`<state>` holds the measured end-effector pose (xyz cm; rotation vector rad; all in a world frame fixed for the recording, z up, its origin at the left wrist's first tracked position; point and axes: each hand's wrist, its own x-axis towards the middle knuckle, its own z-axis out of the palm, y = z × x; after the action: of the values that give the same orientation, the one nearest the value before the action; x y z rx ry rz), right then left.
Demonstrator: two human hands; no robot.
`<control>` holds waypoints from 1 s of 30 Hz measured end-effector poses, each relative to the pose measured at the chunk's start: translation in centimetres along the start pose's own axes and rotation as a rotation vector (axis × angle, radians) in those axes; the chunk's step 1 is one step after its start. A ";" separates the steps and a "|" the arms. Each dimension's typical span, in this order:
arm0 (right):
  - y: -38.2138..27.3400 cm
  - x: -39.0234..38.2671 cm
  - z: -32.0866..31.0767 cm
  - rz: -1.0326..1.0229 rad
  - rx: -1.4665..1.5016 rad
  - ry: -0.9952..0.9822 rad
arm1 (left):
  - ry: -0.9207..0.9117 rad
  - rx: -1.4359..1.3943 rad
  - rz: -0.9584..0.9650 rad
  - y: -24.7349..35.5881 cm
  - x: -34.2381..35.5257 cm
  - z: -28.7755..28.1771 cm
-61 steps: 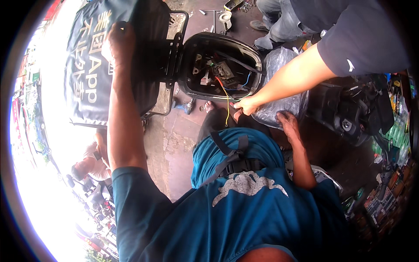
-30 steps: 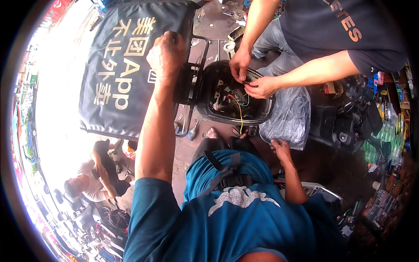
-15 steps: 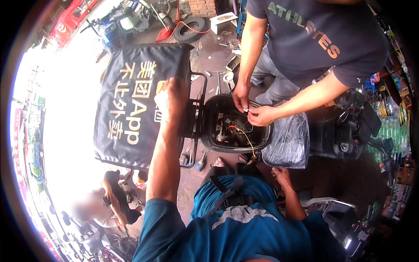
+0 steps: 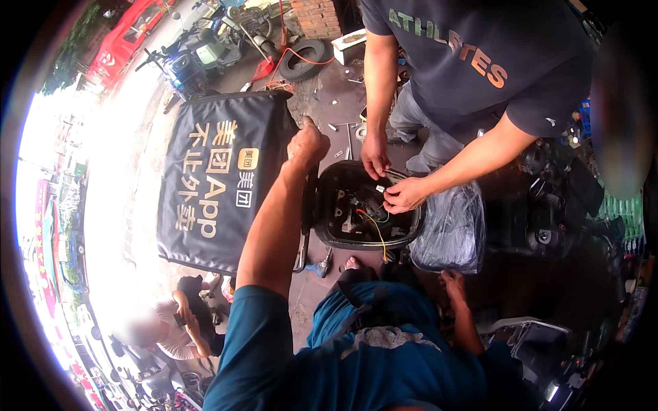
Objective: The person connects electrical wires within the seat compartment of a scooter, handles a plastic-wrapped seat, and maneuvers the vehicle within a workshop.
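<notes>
Step in hand, by judgement: wiring work over an open compartment, with a co-worker doing the fine handling and the wearer apparently steadying.

Item: small white block (image 4: 380, 188), probably a plastic connector, sitting at the fingertips of the co-worker's scene-right hand (image 4: 406, 195), which is pinching it above the compartment; the co-worker's scene-left hand (image 4: 375, 157) is hovering just beside it, fingers bent.

Item: open oval compartment of black plastic (image 4: 356, 242), lying mid-scene; a thin yellow wire (image 4: 379, 230) is trailing over its near rim.

Next move, by judgement: calling for two-handed fingertip precision at the white block, everything around it being held steady.

Item: wearer's left hand (image 4: 308, 142), arm reaching far and left, fingers curling together at the right edge of a large black fabric box with gold lettering (image 4: 226, 178) (whether clamped on the box or its rack, one cannot tell).

Item: wearer's right hand (image 4: 453, 286), arm bending at the elbow, fingers resting at the near edge of a dark rounded slab in clear plastic film (image 4: 449, 236), right of the compartment; whether they are gripping is unclear.
</notes>
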<state>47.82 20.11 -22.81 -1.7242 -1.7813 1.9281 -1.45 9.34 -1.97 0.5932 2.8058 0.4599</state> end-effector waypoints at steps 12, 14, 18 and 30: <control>-1.6 2.3 -0.1 -0.092 -0.390 -0.219 | 0.029 0.210 0.234 5.7 0.6 -7.1; -1.1 3.2 -1.4 -0.027 -0.374 -0.213 | 0.092 0.211 0.312 8.1 2.3 -8.8; -1.7 5.7 -1.2 0.017 -0.419 -0.269 | 0.209 0.218 0.255 3.8 2.6 -15.2; -2.3 -0.5 -2.1 0.008 -0.558 -0.221 | 0.379 0.172 0.133 -7.8 -2.5 -24.2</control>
<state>47.99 22.09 -20.34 -1.6835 -2.5923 1.7946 -8.97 -4.63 18.04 0.8074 3.2034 0.3931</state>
